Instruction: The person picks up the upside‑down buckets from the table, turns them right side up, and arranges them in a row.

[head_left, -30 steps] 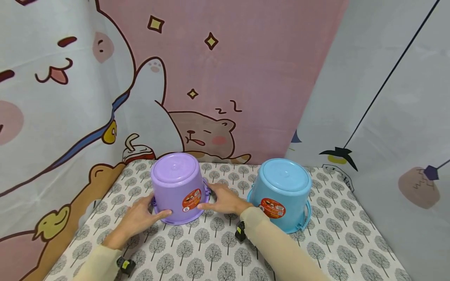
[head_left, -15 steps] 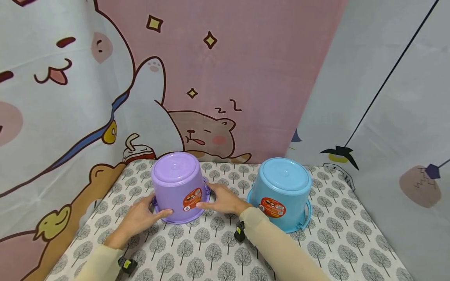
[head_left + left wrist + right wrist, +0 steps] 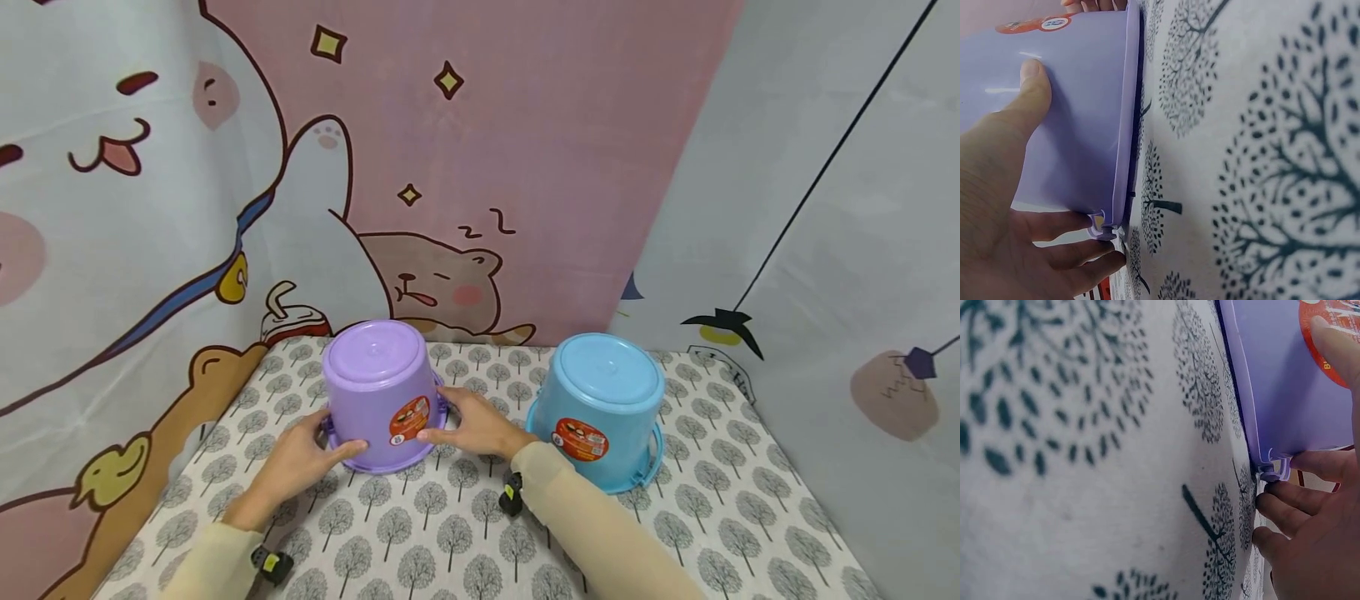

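An upside-down purple bucket (image 3: pixel 356 417) stands on the tree-print cloth (image 3: pixel 431 550), its base facing up and a red oval label (image 3: pixel 409 421) on its front. My left hand (image 3: pixel 292 462) holds its left side low down, thumb (image 3: pixel 1034 94) flat on the wall and fingers around by the handle lug (image 3: pixel 1102 222). On the opposite side my right hand (image 3: pixel 480 425) grips it the same way, thumb at the label's edge, fingers at the other lug (image 3: pixel 1279 467). In both wrist views the bucket's rim lies right at the cloth.
To the right a light blue bucket (image 3: pixel 607 375), likewise upside down, stands behind my right forearm (image 3: pixel 592 525), its handle (image 3: pixel 656 458) hanging at the side. Cartoon-printed curtains (image 3: pixel 540 167) enclose the back, left and right of the table.
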